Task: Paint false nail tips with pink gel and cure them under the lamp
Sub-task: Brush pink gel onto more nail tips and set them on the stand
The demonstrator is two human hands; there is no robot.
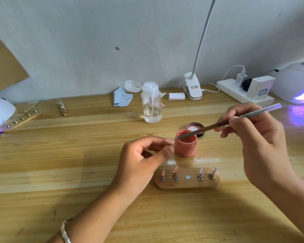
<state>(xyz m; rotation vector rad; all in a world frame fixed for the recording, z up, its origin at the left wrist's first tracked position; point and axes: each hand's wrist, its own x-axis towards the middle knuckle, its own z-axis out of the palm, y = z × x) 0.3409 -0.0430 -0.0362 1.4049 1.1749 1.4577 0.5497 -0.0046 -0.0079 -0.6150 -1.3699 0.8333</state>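
**Clearances.** The jar (186, 143) of pink gel stands open near the middle of the table (60, 155). Bare board runs wide to the jar's left and in front of the holder (188, 184), which lies just in front of the jar. The lid (195, 128) lies upturned directly behind the jar, close to it or touching. The back row of items sits well behind the jar, along the wall (95, 41).

**Hands.** The left hand (144, 160) is just left of the jar, thumb and forefinger pinched on a tip (169, 141). The right hand (253, 132), to the jar's right, grips the brush (218, 126). The bristle end rests at the jar's mouth.

**Surface.** Pale wooden planks, glossy just in front of the jar. The wall is grey plaster. Cardboard (3, 67) leans far left.

**Count.**
- Holders: three. The near one carries four tips, two pink and two clear, with its middle seat bare. The other two (21, 118) (64, 107) are far left of the jar.
- Curing lamps: two, one far right (295, 83) and one far left (0, 109), both glowing violet.
- Behind the jar: one pump bottle (151, 106), one cloth (122, 99), one pad stack (176, 96), one clip lamp (193, 86), one power strip (235, 90).
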